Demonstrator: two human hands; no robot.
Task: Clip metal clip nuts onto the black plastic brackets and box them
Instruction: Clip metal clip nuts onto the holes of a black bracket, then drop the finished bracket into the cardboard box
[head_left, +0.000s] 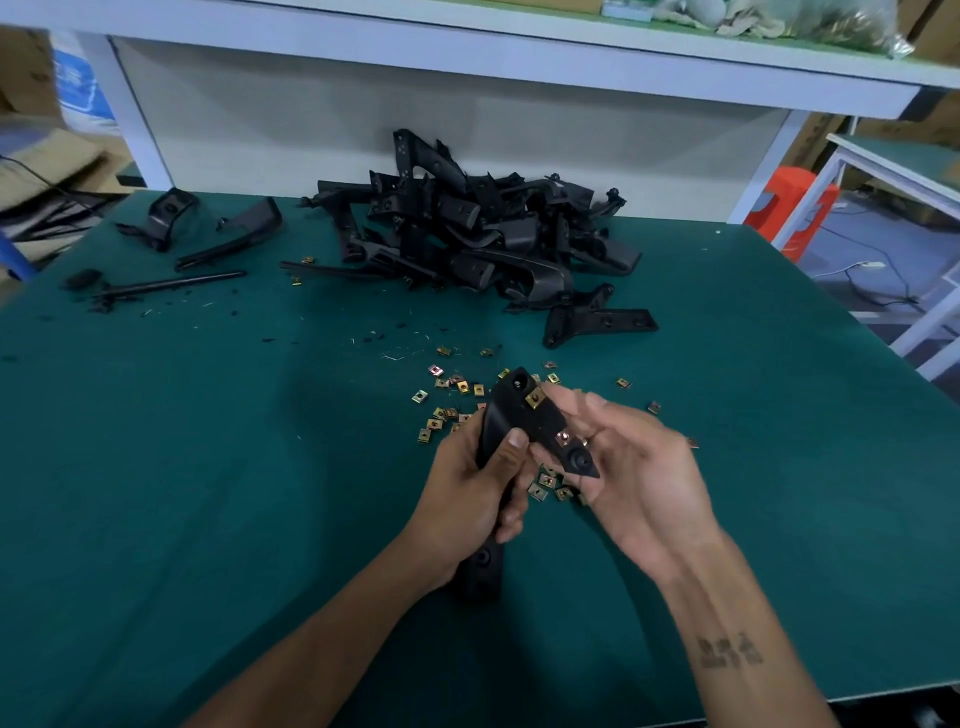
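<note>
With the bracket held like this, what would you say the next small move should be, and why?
Probably press the second clip nut fully home with the right hand: the left hand steadies the bracket, one clip nut already sits near its top.

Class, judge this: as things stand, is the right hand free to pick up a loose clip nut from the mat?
Probably not at once: the right hand is cupped under the bracket, with its fingers behind it. The loose clip nuts lie unobstructed just beyond; it must let go first.

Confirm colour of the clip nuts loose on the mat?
Brassy gold, some pinkish: the clip nuts show in the head view.
</note>
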